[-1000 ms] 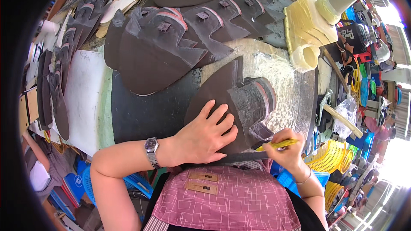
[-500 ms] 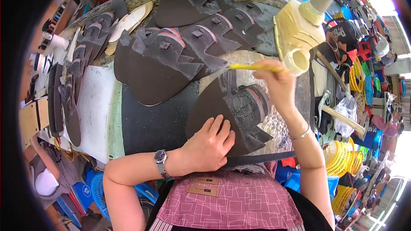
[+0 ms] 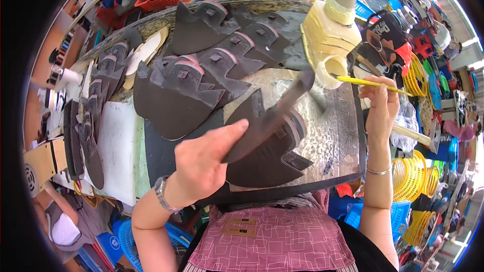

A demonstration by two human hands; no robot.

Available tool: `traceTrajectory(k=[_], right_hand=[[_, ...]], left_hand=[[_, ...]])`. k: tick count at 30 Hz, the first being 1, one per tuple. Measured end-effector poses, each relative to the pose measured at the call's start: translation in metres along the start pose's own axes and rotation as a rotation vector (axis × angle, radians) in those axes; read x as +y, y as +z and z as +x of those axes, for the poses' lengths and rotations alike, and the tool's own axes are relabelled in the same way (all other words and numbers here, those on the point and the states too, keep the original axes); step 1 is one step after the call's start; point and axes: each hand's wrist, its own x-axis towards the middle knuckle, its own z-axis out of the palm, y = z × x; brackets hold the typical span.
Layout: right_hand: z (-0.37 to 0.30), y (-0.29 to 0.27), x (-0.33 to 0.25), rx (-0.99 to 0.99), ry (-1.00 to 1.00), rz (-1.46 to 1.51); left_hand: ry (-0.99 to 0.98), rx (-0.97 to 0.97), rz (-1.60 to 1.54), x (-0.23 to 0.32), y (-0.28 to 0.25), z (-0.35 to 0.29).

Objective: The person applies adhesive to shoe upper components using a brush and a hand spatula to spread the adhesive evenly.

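My left hand grips the edge of a dark brown shoe upper piece, raised, tilted and smeared by motion. Beneath it another dark upper piece lies on the worn work board. In my right hand is a thin yellow brush, pinched between the fingers. Its tip reaches the mouth of a cream glue cup, fixed to the front of a glue-coated yellowish bottle with a tall cone nozzle.
Overlapping upper pieces spread across the table's left and far side. More stand in a row at far left, near pale insole shapes. A wooden-handled hammer lies right. Yellow baskets sit beyond, and another person's arm shows lower left.
My left hand has gone from lying flat on an upper piece to lifting one. My right hand has carried the brush rightward, off the piece and over to the glue cup.
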Motion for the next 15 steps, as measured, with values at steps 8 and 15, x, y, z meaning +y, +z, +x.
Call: traceTrajectory(k=[8,15], right_hand=[[-0.046,-0.041,0.024,-0.127,0.324,-0.224],[-0.096,-0.023,0.048,-0.235,0.13,-0.481]], left_hand=[[-0.524,-0.505,-0.283,-0.017,0.09,0.001],[-0.522,-0.519,-0.281,-0.016,0.095,-0.001]])
